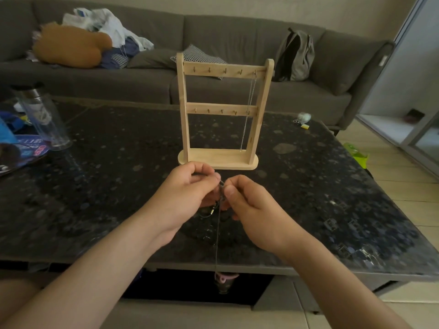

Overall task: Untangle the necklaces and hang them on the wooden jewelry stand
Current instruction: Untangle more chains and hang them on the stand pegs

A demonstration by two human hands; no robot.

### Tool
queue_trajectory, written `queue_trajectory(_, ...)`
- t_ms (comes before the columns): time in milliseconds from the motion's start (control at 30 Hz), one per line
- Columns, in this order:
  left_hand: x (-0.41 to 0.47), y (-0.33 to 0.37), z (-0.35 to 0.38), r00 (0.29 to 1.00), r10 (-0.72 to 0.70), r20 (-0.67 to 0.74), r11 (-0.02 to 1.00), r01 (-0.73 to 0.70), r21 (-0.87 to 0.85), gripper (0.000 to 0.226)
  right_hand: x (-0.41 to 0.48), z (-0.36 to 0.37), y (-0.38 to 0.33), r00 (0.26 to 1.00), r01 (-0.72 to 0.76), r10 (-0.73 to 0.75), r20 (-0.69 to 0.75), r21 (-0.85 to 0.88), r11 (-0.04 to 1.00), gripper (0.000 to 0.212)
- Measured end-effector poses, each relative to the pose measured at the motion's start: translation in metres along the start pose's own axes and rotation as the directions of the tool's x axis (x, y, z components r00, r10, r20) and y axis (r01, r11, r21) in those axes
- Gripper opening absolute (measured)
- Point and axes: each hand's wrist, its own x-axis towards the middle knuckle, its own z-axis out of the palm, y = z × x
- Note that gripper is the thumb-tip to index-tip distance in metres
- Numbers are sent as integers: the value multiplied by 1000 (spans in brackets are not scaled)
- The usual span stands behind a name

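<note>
A wooden jewelry stand [223, 112] with two hook rails stands upright on the dark table [332, 186]. One thin silver necklace [248, 110] hangs from the rightmost hook of its top rail, reaching down to the base. Just in front of the stand, my left hand [187, 198] and my right hand [249, 205] both pinch a tangled dark chain [221, 186] between their fingertips. A single strand [217, 238] of it drops straight down past the table's front edge to a pink pendant [224, 276]. A looped part with a clasp [211, 211] hangs under my left fingers.
A clear glass bottle [42, 117] and blue printed papers [19, 150] occupy the table's left side. Small white and yellow items [303, 119] lie at its far right. A grey sofa [237, 43] with clothes, a plush toy and a backpack [294, 55] runs behind.
</note>
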Motion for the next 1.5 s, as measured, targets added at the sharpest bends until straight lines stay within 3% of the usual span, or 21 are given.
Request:
queue_trajectory(267,-1,1,0,1000,-7,25,987,11,-162,20,-3,-1,-7,993,110,-108,-39,34,993,22)
queue_trajectory(500,1,8,-5,997,-66,48,928,79,-364,26,-2,-3,-5,995,60,-52,-79,100,993,27)
queue_trajectory(800,-5,11,-2,991,-109,82,983,120,-142,33,-3,-4,-10,992,25,17,-126,321,947,18)
queue_trajectory(1000,-5,12,-1,990,-103,96,985,115,-132,41,-3,-6,-7,974,92,-36,-222,247,965,4)
queue_trajectory(1133,-6,13,0,988,-122,98,980,135,-143,46,-4,-3,-4,960,154,-134,-245,62,986,26)
queue_trajectory(1233,-7,13,1,987,-135,91,980,146,-134,48,-6,1,-6,956,131,-131,-261,-17,991,30)
queue_trajectory(1500,-11,15,6,984,-138,113,985,148,-89,54,-8,6,-12,939,187,-172,-299,21,982,12)
